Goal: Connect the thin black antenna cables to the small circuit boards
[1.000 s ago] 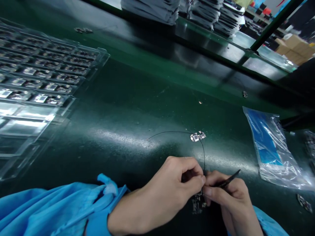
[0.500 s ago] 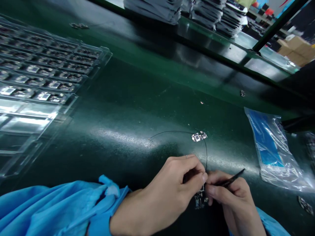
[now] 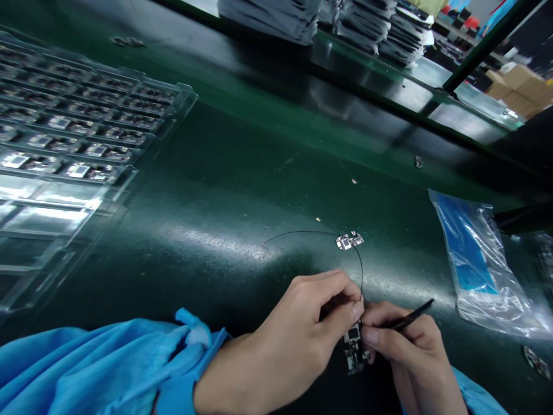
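My left hand [image 3: 306, 328] is closed, thumb and forefinger pinching a thin black wire [image 3: 362, 274]. Beneath its fingertips hangs a small circuit board [image 3: 354, 349], partly hidden by both hands. My right hand [image 3: 410, 346] is closed round black tweezers [image 3: 415, 315], whose back end sticks out to the upper right. The tweezers' tips are hidden between the hands. The right fingers also touch the board's right edge. Just beyond the hands, a second circuit board [image 3: 344, 242] lies on the dark green table, and another thin black wire [image 3: 298, 232] curves off it to the left.
At the left are clear plastic trays [image 3: 185, 98] with rows of circuit boards. A clear bag [image 3: 475, 259] with a blue sheet lies at the right, and a loose board [image 3: 536, 362] near the right edge. Grey stacks [image 3: 272, 20] stand on the shelf behind.
The board under my fingers has tilted slightly and shows more of its surface. The wire's upper end has shifted a little left, and the tweezers' back end slightly right.
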Available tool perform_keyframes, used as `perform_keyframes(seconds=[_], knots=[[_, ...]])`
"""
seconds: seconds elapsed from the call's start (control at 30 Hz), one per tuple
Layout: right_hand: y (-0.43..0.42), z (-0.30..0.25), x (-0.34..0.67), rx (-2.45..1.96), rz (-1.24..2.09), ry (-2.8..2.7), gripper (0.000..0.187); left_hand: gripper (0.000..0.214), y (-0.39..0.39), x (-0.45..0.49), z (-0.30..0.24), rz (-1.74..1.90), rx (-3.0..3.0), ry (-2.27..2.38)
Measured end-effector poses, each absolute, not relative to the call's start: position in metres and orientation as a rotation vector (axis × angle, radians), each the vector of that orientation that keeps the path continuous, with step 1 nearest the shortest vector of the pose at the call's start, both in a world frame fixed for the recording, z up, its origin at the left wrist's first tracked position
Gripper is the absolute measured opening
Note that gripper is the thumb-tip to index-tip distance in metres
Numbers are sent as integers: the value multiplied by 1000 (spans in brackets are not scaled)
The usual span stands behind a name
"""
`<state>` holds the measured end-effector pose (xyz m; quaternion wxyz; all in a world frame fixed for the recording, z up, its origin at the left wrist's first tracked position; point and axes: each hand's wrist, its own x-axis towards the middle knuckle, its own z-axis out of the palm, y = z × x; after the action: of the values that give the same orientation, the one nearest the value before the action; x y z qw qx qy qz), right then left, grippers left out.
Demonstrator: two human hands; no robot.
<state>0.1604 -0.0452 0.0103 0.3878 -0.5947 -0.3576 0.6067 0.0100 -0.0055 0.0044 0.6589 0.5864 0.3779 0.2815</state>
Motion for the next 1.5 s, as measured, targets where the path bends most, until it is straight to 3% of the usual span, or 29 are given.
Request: perform_keyframes(seconds=[0.9, 1.37, 1.5], knots=[[-47, 9, 157, -1544, 1462, -965, 11, 18, -3, 11, 5, 539, 1199, 885], [-47, 3, 163, -1496, 1479, -1060, 14, 19, -14, 14, -5, 978, 1571, 899], [-49, 3, 161, -1522, 1428, -989, 12, 21, -15, 12, 1, 962, 1719, 915]])
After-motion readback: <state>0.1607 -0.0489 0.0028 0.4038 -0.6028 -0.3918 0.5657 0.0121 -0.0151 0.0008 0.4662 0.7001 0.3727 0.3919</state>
